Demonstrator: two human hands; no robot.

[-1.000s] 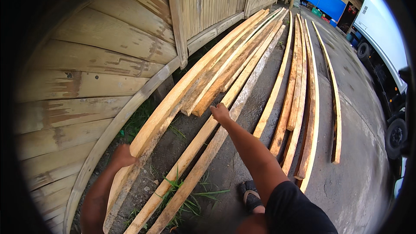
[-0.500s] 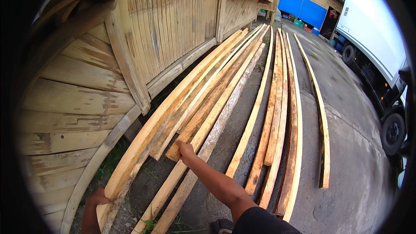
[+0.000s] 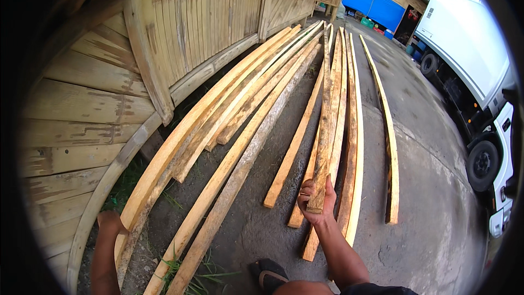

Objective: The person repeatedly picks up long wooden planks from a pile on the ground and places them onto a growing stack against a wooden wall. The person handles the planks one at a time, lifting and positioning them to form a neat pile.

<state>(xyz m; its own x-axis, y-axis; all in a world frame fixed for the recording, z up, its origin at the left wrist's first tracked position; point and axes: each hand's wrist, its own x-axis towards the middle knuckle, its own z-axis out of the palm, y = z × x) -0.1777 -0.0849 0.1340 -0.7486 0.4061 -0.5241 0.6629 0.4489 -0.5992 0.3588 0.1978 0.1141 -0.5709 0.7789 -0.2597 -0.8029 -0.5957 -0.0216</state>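
Observation:
In my right hand is the near end of a long brown-stained wooden beam. The palm cups it from below, fingers and thumb up along its sides. This beam runs away from me over the right-hand group of pale beams. At the lower left, my left hand is closed on the near part of a thick pale wooden beam, the leftmost in the row; its fingers are partly hidden. Between my hands lie more beams, among them a greyish weathered one and a shorter pale one.
A bamboo wall lines the left side. One separate beam lies farther right on the concrete. A white truck stands at the right. Grass tufts and my sandalled foot are near the front.
My right hand has moved right, bringing the near end of the brown-stained beam from the left group across to the right group. My left hand stays at the leftmost beam.

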